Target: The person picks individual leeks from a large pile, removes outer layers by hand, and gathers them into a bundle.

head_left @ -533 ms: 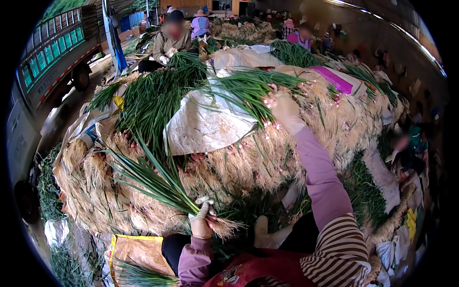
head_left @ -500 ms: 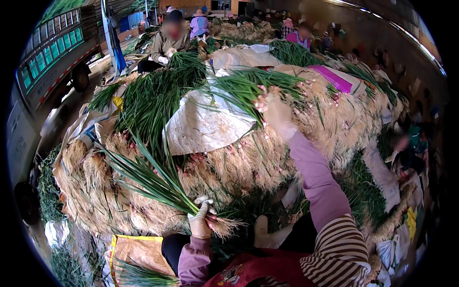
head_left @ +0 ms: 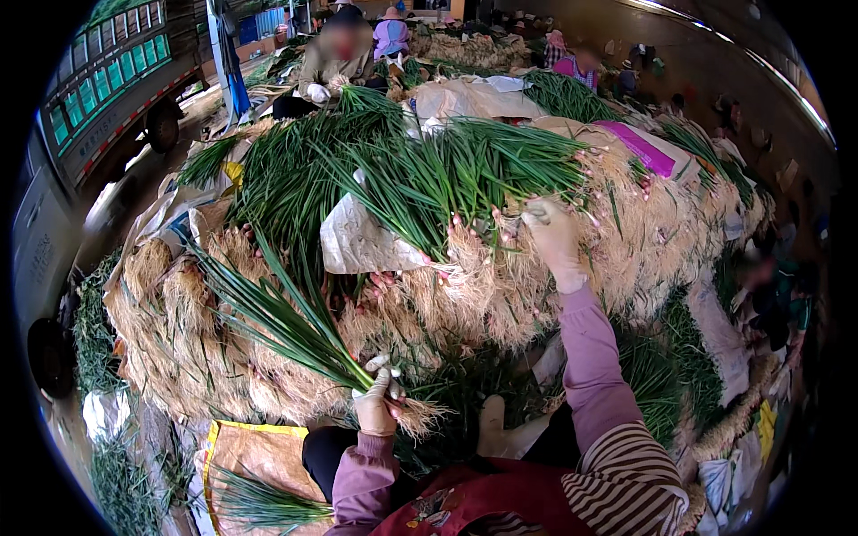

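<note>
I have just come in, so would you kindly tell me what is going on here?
The gloved left hand holds a bunch of green onion-like plants, roots toward the lower right. The gloved right hand is out at the root-fringed heap, beside more such plants; whether it grips any is unclear. A white sheet lies partly under the leaves, and a co-worker is beyond the heap.

Soft daylight, dim right side, fisheye-curved edges
</note>
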`<state>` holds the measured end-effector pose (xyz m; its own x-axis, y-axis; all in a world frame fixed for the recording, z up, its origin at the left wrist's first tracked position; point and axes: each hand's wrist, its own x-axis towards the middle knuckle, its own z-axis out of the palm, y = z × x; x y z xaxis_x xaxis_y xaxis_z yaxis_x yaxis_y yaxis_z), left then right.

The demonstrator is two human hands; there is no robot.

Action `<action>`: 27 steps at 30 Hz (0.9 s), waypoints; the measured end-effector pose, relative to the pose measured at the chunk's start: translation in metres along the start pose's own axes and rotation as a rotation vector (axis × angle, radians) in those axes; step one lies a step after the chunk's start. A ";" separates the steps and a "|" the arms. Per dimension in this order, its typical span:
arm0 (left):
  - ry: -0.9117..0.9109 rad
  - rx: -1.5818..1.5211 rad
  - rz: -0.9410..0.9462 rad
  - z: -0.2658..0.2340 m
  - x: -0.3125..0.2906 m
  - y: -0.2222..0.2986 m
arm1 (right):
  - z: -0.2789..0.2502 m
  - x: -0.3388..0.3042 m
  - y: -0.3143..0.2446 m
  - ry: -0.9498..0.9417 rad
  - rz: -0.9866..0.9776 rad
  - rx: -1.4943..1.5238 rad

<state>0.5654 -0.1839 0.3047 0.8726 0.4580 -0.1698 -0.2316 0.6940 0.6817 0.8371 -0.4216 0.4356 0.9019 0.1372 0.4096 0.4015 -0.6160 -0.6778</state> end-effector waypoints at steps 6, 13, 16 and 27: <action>0.009 0.015 0.007 0.005 0.003 -0.004 | 0.035 0.028 0.018 -0.065 0.194 -0.833; 0.013 0.004 0.008 0.007 0.003 -0.003 | 0.019 0.067 0.004 0.071 -0.139 -0.519; 0.053 0.025 0.014 0.002 0.005 -0.001 | 0.056 0.041 -0.045 0.025 -0.394 -0.553; 0.071 0.108 0.066 0.025 0.014 -0.001 | 0.047 -0.057 -0.012 -0.650 -0.120 -0.486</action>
<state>0.5881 -0.1920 0.3196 0.8234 0.5416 -0.1695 -0.2367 0.5992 0.7648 0.7885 -0.3852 0.3919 0.8293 0.5538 -0.0743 0.5220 -0.8153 -0.2505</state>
